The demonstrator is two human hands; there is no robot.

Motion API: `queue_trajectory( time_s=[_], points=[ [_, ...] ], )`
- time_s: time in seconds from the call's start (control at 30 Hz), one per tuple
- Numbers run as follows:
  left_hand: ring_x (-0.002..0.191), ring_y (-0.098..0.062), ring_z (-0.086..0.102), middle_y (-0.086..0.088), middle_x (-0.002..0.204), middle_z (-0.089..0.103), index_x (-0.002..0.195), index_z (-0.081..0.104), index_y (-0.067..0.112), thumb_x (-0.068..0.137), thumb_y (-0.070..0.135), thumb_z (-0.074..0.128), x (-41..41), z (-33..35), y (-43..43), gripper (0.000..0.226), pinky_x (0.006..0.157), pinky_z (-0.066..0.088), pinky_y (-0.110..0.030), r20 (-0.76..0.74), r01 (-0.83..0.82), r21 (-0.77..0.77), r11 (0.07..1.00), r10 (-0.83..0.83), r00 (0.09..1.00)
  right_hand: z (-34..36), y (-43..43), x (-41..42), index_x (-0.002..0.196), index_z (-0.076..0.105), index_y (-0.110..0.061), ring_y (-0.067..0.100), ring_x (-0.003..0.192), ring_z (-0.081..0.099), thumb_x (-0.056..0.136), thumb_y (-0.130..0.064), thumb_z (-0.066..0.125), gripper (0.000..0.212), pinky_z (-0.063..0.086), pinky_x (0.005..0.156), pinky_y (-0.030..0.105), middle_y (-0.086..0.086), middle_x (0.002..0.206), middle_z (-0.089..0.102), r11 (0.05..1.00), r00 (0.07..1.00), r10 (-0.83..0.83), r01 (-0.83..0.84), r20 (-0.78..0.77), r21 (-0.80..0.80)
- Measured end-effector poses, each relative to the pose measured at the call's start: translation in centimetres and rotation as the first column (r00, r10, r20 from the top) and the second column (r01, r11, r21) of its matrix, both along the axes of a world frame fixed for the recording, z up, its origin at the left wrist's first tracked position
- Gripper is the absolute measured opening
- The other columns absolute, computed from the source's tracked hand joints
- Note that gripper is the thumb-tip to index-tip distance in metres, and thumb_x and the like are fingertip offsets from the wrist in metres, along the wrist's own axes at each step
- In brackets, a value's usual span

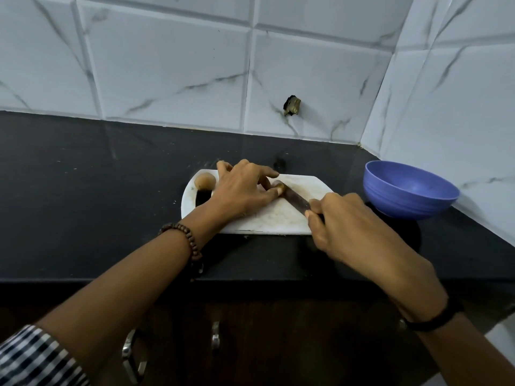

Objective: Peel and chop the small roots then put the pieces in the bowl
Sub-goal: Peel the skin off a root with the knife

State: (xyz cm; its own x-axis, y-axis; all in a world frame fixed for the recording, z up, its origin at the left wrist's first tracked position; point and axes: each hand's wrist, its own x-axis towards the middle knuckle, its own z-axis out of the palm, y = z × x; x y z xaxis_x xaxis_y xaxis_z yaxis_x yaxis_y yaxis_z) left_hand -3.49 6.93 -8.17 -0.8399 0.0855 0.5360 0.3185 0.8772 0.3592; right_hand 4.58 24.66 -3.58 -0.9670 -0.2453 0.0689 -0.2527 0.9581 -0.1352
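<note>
A white cutting board [273, 218] lies on the black counter. My left hand [245, 188] presses a small brown root [279, 187] onto the board, fingers curled over it so that only its end shows. My right hand [342, 221] grips the handle of a knife [296, 200], whose blade points up-left with its tip at the root. A second brown root [205, 181] rests at the board's far left corner. The blue bowl [409, 190] stands to the right of the board and looks empty.
The black counter [83, 204] runs to a white tiled wall behind and on the right, where a dark hole [292, 105] breaks one tile. Cabinet handles [214, 334] show below the counter's front edge.
</note>
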Motion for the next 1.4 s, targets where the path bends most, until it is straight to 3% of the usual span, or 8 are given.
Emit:
queue_trajectory(
  time_s=[0.17,0.43,0.57,0.67,0.93,1.1,1.23,1.4],
  points=[
    [0.109,-0.01,0.045,0.017,0.099,0.058,0.114,0.066,0.037,0.093,0.052,0.053,0.2,0.0,0.1,0.029,0.088,0.019,-0.038,0.008,0.021,-0.093,0.995,-0.02,1.0,1.8,2.2,1.7,0.108,0.069,-0.016,0.013,0.06,0.056,0.101,-0.03,0.047,0.027,0.039,0.052,0.023,0.002,0.076,0.062,0.998,0.998,0.067,-0.067,0.012,0.011],
    [0.112,-0.011,0.048,0.015,0.105,0.063,0.109,0.065,0.026,0.095,0.041,0.053,0.1,0.1,-0.4,0.023,0.103,0.022,-0.046,0.034,-0.013,-0.003,1.0,0.013,0.999,3.8,4.3,2.5,0.102,0.072,-0.029,0.01,0.06,0.058,0.097,-0.041,0.048,0.026,0.047,0.057,0.029,-0.009,0.071,0.067,0.996,0.996,0.073,-0.076,-0.057,-0.043],
    [0.097,-0.015,0.049,0.008,0.09,0.062,0.09,0.066,0.022,0.092,0.04,0.049,0.0,0.6,-1.8,0.025,0.093,0.019,-0.041,-0.108,-0.281,-0.065,0.958,0.273,0.956,3.4,4.1,2.5,0.121,0.068,-0.032,0.016,0.084,0.066,0.098,-0.039,0.049,0.03,0.055,0.077,0.035,-0.005,0.101,0.073,0.985,0.996,0.038,-0.05,-0.079,-0.163],
    [0.088,-0.019,0.046,0.002,0.076,0.057,0.076,0.059,0.015,0.089,0.032,0.049,0.3,0.9,-3.0,0.024,0.101,0.02,-0.046,-0.128,-0.442,-0.108,0.891,0.428,0.895,3.2,4.2,1.9,0.117,0.071,-0.029,0.018,0.081,0.066,0.099,-0.038,0.05,0.029,0.055,0.08,0.04,0.001,0.099,0.073,0.979,0.997,0.005,-0.021,-0.079,-0.202],
    [0.101,-0.023,0.043,-0.002,0.086,0.052,0.076,0.057,0.015,0.087,0.028,0.05,0.7,0.9,-3.1,0.018,0.1,0.021,-0.048,-0.135,-0.49,-0.294,0.82,0.472,0.871,1.4,4.0,0.2,0.122,0.067,-0.03,0.022,0.088,0.067,0.097,-0.041,0.051,0.032,0.055,0.082,0.042,0.004,0.103,0.074,0.945,0.996,-0.053,0.026,-0.072,-0.326],
    [0.11,-0.019,0.049,0.004,0.11,0.065,0.109,0.071,0.023,0.091,0.024,0.055,0.1,0.7,-2.1,0.024,0.084,0.019,-0.034,-0.334,-0.262,-0.306,0.915,0.154,0.93,0.3,3.7,-0.5,0.131,0.062,-0.028,0.022,0.094,0.067,0.098,-0.04,0.051,0.037,0.052,0.081,0.038,0.007,0.105,0.072,0.922,0.995,-0.056,0.022,-0.077,-0.386],
    [0.116,-0.01,0.05,0.015,0.12,0.064,0.124,0.064,0.035,0.095,0.026,0.053,-0.1,0.5,-0.6,0.032,0.084,0.019,-0.032,-0.189,0.072,-0.392,0.917,-0.157,0.969,-0.1,3.6,-0.8,0.127,0.065,-0.027,0.026,0.095,0.067,0.098,-0.036,0.051,0.033,0.053,0.081,0.04,0.009,0.103,0.074,0.907,0.99,-0.068,0.01,-0.123,-0.42],
    [0.116,0.001,0.047,0.018,0.112,0.066,0.115,0.067,0.041,0.093,0.039,0.055,0.0,0.5,-1.0,0.025,0.092,0.017,-0.032,-0.109,0.149,-0.313,0.938,-0.191,0.975,-0.4,3.6,-0.9,0.121,0.069,-0.026,0.029,0.093,0.068,0.098,-0.034,0.052,0.03,0.054,0.083,0.045,0.013,0.1,0.074,0.885,0.986,-0.071,-0.008,-0.151,-0.465]
  ],
)
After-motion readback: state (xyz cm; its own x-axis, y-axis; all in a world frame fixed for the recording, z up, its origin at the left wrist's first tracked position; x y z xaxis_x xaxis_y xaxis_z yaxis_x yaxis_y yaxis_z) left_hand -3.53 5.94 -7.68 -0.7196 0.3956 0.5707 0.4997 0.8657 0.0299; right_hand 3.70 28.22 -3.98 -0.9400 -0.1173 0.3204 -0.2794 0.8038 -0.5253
